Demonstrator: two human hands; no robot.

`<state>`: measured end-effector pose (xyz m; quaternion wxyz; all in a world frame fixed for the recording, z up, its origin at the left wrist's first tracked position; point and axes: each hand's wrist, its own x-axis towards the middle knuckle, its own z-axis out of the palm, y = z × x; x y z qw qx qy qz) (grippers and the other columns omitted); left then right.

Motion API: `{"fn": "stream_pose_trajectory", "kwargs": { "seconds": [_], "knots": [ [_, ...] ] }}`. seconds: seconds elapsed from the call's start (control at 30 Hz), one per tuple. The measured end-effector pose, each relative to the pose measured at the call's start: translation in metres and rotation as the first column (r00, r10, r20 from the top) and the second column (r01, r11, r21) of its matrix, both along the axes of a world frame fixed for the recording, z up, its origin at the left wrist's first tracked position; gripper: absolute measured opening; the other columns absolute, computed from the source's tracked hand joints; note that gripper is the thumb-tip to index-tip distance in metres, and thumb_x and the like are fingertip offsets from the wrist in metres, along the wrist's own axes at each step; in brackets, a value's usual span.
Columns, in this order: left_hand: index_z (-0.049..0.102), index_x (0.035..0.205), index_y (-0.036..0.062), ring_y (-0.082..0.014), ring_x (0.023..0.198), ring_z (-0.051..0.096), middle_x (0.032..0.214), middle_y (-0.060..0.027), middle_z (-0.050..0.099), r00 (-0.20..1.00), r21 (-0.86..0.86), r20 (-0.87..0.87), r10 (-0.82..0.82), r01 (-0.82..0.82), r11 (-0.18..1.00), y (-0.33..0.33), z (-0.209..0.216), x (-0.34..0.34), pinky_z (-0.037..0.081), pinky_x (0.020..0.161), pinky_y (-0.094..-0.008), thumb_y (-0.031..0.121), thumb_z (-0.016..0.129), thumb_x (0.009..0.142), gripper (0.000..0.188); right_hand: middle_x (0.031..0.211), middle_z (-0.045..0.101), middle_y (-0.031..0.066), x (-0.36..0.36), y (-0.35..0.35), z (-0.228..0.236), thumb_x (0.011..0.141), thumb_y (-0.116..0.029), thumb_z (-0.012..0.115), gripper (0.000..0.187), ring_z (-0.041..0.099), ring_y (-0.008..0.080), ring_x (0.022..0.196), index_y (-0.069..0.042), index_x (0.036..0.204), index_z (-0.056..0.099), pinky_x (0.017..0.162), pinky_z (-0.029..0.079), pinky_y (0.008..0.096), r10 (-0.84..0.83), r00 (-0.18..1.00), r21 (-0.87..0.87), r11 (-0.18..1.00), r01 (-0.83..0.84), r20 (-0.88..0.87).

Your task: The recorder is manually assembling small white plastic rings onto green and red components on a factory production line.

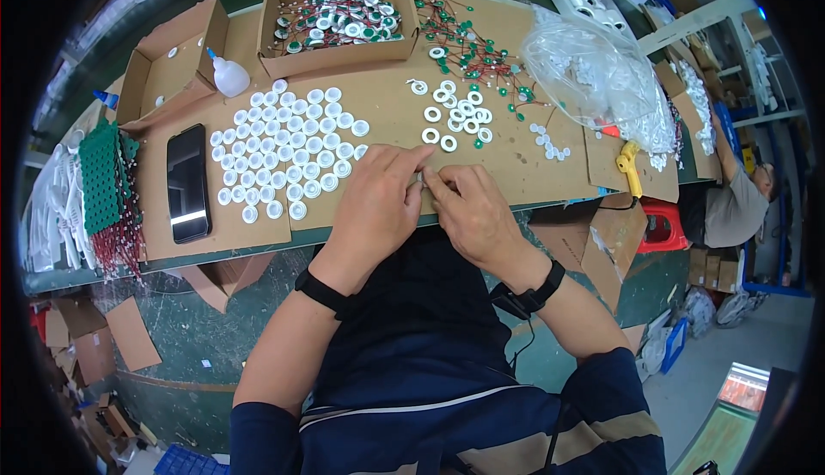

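Observation:
My left hand (375,203) and my right hand (471,211) meet fingertip to fingertip over the cardboard-covered bench (516,166), pinching a small white part (422,179) that their fingers mostly hide. Left of my left hand lies a patch of several white round caps (288,153) set in rows. Beyond my right hand sit loose white rings (455,114). Farther back is a tangle of small green parts on red wires (468,50). Both wrists carry black bands.
A black phone (188,183) lies at the left. An open box of wired parts (339,20), an open box holding a few small parts (168,63) and a white squeeze bottle (228,76) stand behind. A clear bag (593,71) and yellow tool (629,166) lie right. Another person (730,204) sits far right.

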<state>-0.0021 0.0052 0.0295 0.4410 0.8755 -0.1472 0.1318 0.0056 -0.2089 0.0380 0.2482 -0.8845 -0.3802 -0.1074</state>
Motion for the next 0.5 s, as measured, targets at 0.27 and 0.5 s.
{"fn": "stream_pose_trajectory", "kwargs": {
  "seconds": [0.27, 0.5],
  "knots": [
    [0.078, 0.141, 0.0050, -0.0379, 0.117, 0.071, 0.115, -0.0132, 0.079, 1.000, -0.022, 0.004, -0.019, 0.019, 1.000, 0.000, 0.001, 0.000, 0.058, 0.105, -0.0498, -0.005, 0.080, 0.090, 0.052, 0.134, 0.065, 0.0162, -0.018, 0.006, 0.000, 0.089, -0.009, 0.088, 0.073, 0.064, 0.0386, 0.120, -0.001, 0.159, 0.067, 0.102, 0.055, 0.0511, -0.073, 0.997, -0.109, 0.991, 0.076, 0.028],
    [0.077, 0.140, 0.0041, -0.0383, 0.118, 0.070, 0.115, -0.0140, 0.078, 1.000, -0.022, 0.001, -0.018, 0.018, 1.000, 0.002, -0.001, -0.002, 0.058, 0.105, -0.0507, -0.004, 0.078, 0.091, 0.050, 0.132, 0.067, 0.0155, -0.013, 0.003, 0.001, 0.094, -0.008, 0.084, 0.059, 0.065, 0.0380, 0.120, -0.002, 0.152, 0.073, 0.104, 0.056, 0.0495, -0.103, 0.992, -0.040, 0.994, 0.100, -0.079]
  ]
}}
